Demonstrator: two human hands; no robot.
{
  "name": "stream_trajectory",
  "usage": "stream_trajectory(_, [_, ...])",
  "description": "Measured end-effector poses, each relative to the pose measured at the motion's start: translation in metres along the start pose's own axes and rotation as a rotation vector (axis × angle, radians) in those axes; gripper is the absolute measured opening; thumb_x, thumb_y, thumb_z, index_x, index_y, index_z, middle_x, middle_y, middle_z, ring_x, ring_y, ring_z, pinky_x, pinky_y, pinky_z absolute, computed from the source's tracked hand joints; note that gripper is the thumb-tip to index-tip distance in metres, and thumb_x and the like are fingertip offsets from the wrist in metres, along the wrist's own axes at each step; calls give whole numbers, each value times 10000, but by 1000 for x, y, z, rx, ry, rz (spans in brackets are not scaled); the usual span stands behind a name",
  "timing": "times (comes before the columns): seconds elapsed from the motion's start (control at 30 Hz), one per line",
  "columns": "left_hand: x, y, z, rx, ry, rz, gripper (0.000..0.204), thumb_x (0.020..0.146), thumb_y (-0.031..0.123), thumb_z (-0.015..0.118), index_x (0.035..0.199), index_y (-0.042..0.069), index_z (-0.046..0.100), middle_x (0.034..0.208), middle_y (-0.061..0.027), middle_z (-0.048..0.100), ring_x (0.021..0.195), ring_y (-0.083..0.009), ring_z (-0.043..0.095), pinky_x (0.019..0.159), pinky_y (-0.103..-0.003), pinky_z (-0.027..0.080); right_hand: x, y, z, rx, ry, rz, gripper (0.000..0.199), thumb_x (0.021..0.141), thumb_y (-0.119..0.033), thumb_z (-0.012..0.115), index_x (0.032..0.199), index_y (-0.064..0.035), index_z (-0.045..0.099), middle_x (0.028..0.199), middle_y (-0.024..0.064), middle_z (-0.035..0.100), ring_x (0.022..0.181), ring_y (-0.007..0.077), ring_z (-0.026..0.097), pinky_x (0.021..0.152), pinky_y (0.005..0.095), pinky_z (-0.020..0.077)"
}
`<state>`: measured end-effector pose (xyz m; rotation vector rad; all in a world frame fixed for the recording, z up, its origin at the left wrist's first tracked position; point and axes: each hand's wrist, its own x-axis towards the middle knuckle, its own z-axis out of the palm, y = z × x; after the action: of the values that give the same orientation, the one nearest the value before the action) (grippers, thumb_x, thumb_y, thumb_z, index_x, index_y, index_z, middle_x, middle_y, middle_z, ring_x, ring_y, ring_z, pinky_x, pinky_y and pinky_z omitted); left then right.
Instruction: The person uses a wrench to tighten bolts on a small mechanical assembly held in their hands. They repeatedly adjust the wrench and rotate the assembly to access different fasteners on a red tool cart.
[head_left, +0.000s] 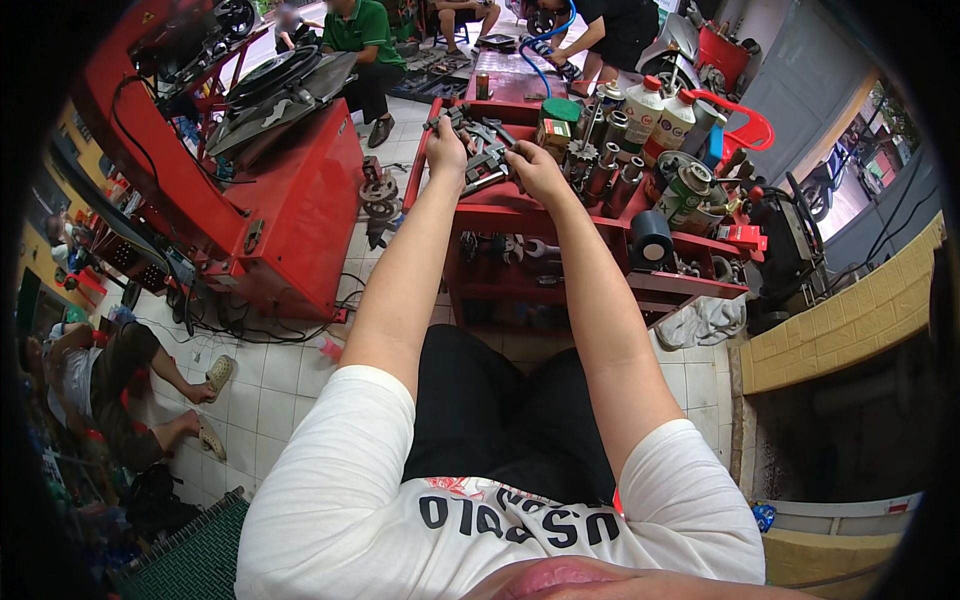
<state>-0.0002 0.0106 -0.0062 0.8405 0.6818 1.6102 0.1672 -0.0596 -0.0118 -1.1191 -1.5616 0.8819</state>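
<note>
Reaching over the red tool cart [503, 208], our left grip [447, 153] holds a metal part [455, 115]; our right grip's [538, 174] closure we cannot tell.

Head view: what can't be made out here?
In the head view:
Small dark grey metal part at the left hand: its kind, too small.
Right hand: its full grip, hidden by its own back.
Red metal tool trolley: part of its lower level, behind the right forearm.
Person in a green shirt: head, cut off by the top edge.
</note>
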Motion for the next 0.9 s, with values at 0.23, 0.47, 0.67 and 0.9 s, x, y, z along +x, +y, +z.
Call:
stream_trajectory(0.23, [1, 0, -3, -8, 13, -22, 435, 1064, 388, 418, 862, 28, 555, 591, -42, 522, 472, -170, 512, 472, -323, 429, -3, -13, 3, 20, -26, 147, 291, 1020, -332, 584, 943, -52, 598, 685, -19, 546, 535, 73, 488, 476, 252, 393])
stream_trajectory(0.47, [3, -5, 0, 8, 0, -29, 438, 1061, 398, 424, 873, 27, 564, 606, -32, 516, 473, -163, 511, 470, -321, 433, 0, 0, 0, -7, -80, 22, 231, 1021, -275, 601, 984, -47, 586, 690, -21, 532, 556, 67, 480, 497, 248, 418])
stream_trajectory(0.67, [3, -4, -1, -5, 23, -39, 447, 1057, 406, 427, 890, 17, 572, 610, -31, 516, 478, -163, 516, 471, -321, 432, -3, -4, 1, 220, -133, 55, 261, 1021, -296, 596, 1044, -36, 581, 691, -20, 530, 563, 68, 483, 507, 246, 434])
stream_trajectory(0.9, [3, -4, -3, 15, 3, -22, 445, 1055, 406, 430, 874, 24, 567, 599, -33, 521, 469, -164, 517, 467, -316, 433, 2, 1, 0, -158, -78, 120, 306, 1023, -352, 580, 1026, -47, 605, 694, -30, 532, 566, 73, 485, 517, 248, 426])
